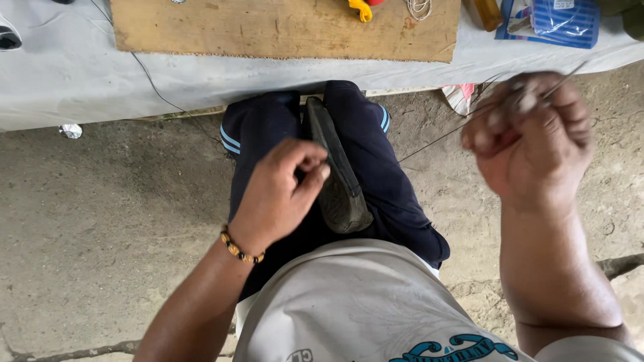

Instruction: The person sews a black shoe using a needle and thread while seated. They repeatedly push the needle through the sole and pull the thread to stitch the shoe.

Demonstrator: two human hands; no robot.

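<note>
The left hand (278, 194) is pinching a dark rubbery shoe (339, 174) between the knees while, at three o'clock, the right hand (533, 137) is clenching thin thread (436, 139).

— What's clamped between your knees?
— A dark shoe (341, 181), sole up, toe toward me; my left fingers (310, 175) pinch its edge.
— And the thread (436, 139)?
— Thin, dark, taut, running up to my right fingers (520, 100).
</note>
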